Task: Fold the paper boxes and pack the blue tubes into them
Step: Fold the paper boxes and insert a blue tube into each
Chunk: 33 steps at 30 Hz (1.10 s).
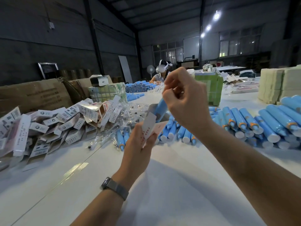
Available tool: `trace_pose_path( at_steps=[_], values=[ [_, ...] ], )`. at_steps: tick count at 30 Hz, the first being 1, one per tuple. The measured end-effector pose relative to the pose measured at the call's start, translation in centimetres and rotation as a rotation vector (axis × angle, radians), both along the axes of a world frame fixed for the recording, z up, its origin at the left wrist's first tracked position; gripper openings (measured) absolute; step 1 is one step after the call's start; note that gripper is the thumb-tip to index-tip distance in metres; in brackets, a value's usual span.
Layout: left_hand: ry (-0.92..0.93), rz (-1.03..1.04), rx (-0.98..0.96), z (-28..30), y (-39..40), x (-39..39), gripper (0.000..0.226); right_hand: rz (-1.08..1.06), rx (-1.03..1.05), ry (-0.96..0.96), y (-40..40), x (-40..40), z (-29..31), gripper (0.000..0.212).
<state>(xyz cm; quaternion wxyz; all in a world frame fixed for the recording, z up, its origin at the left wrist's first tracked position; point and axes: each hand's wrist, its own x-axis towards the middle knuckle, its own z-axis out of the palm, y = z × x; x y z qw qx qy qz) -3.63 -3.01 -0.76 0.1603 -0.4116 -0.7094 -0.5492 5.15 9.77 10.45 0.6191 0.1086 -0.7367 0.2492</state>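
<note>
Blue tube tilted above the table, lower end inside the open paper box; right hand fingers curled pinching its top; left hand gripping the box, red print unreadable; heaped boxes left, barcodes visible; tube pile right.

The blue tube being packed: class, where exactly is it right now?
In the head view, the blue tube is at centre, pinched at its top by the right hand and entering the open paper box that the left hand holds.
</note>
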Motion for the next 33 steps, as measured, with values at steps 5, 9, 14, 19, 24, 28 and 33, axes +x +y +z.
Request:
trace_pose_path(
  at_steps=[5, 9, 14, 19, 24, 28, 33],
  values=[
    [-0.042, 0.057, 0.064, 0.1, 0.1, -0.3, 0.026, 0.049, -0.027, -0.047, -1.3, -0.3, -0.5, 0.023],
    [-0.034, 0.074, 0.077, 0.0, 0.2, -0.5, 0.024, -0.017, 0.065, 0.007, -1.1, -0.5, -0.7, 0.014],
    [-0.067, 0.106, 0.137, -0.3, 0.5, -0.9, 0.029, -0.027, 0.278, -0.156, -1.6, -1.3, -3.2, 0.026],
    [-0.084, 0.164, 0.249, -0.7, 0.2, -1.7, 0.02, 0.07, 0.18, -0.239, -1.0, -2.5, -4.3, 0.035],
    [-0.114, 0.238, 0.354, -0.5, 0.0, -2.3, 0.024, -0.044, -0.254, -0.356, 2.7, -6.5, -4.8, 0.02],
    [-0.139, 0.272, 0.357, -0.6, 0.2, -2.7, 0.025, -0.246, -0.126, -0.773, 4.9, -12.1, -7.1, 0.027],
    [-0.19, 0.243, 0.496, -0.5, 0.1, -3.4, 0.023, -0.403, 0.161, -1.004, 4.3, -18.1, -7.4, 0.042]
  ],
)
